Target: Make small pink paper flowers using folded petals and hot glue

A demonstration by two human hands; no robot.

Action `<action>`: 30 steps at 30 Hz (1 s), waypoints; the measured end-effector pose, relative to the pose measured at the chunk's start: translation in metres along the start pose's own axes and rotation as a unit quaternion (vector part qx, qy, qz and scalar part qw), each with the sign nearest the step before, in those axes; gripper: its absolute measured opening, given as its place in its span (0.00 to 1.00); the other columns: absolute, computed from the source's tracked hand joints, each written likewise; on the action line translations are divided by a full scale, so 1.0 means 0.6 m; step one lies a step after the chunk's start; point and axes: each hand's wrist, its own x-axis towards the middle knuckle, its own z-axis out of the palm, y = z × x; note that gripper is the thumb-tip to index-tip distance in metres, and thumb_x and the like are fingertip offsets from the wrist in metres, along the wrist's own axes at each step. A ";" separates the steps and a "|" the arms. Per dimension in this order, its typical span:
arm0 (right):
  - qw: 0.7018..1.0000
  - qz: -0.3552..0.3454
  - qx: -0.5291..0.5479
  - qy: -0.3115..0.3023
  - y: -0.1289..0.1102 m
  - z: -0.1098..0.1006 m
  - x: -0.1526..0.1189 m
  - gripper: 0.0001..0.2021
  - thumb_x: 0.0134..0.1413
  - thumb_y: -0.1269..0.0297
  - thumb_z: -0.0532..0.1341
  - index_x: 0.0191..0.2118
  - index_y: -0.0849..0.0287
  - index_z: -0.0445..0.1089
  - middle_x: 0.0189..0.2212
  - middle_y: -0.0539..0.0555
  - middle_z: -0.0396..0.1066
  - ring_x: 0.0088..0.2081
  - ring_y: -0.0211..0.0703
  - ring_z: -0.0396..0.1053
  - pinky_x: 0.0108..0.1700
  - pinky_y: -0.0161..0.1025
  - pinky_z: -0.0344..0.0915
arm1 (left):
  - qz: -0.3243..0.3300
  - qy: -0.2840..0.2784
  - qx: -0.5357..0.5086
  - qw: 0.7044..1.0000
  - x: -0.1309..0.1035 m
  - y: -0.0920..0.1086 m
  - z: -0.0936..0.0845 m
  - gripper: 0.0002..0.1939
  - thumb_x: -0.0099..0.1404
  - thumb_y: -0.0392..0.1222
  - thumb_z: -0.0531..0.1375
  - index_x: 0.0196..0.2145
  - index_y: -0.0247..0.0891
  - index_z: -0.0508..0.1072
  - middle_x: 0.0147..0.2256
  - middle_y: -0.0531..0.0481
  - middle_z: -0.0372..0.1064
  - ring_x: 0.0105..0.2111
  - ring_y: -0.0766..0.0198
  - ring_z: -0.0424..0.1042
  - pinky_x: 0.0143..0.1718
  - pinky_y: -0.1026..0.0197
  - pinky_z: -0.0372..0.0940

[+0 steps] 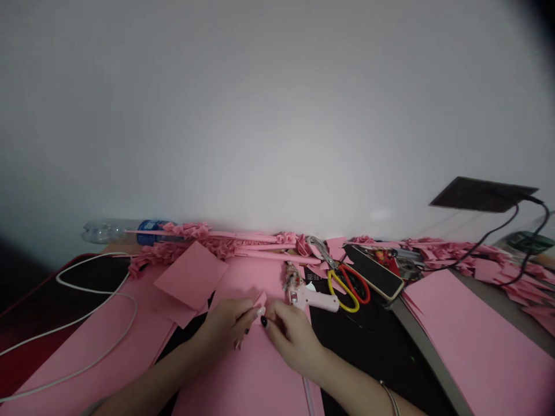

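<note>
Between both hands: small folded pink paper pc (260,299), held up over the middle pink sheet; creased, narrow, one flap angled up.
Left hand (228,323): holding folded pc btwn thumb & fingers; pale thumbnail.
Right hand (295,338): thumb & fingertips close together at folded pc's right side, narrow gap; can't tell if gripping. Dark thumbnail, 1 thin metal bracelet (390,398) on wrist.
Under hands: 1 long flat pink paper sheet (255,375), w/ thin pale stick (307,396) by its R edge.
Glue gun: 1, pale pink plastic glue gun (318,299), on its side just R of hands.
Scissors: 1 pr, metal scissors w/ yellow & red loops (344,289), beyond glue gun.
Phone-like item: 1, flat black rectangle w/ pale edge (377,271), R of scissors.
Squares: pink paper squares (191,274), several overlapping, L of middle; exact no. unclear.
Big sheets: large pink sheets at L (99,335) & large pink sheets at R (485,335); can't count layers.
Back edge: frilly pink paper bunches (221,247) & slim pink rods (277,256) along wall, too tangled to count.
Bottle: 1, clear plastic bottle (113,231), lying at back L. Blue label (151,228), writing too blurry to read.
Cables: white cable (125,294) looped at L; 2 black cables (498,231) near dark wall panel (481,193).
</note>
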 end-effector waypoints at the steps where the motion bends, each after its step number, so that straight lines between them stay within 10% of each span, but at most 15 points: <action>1: 1.000 0.001 0.002 0.000 0.000 0.000 -0.001 0.08 0.53 0.75 0.53 0.29 0.55 0.55 0.22 0.45 0.55 0.24 0.37 0.54 0.28 0.34 0.49 | 0.003 0.002 0.001 1.000 -0.001 0.000 0.001 0.21 0.68 0.51 0.46 0.19 0.42 0.55 0.12 0.58 0.56 0.13 0.67 0.61 0.18 0.67 0.55; 30: 0.998 -0.028 -0.016 -0.061 -0.001 -0.006 0.000 0.14 0.66 0.63 0.48 0.27 0.55 0.56 0.21 0.46 0.57 0.23 0.38 0.57 0.26 0.35 0.49 | 0.168 -0.117 -0.065 0.977 -0.016 0.002 -0.007 0.10 0.63 0.41 0.51 0.26 0.38 0.63 0.24 0.55 0.59 0.26 0.65 0.59 0.29 0.64 0.52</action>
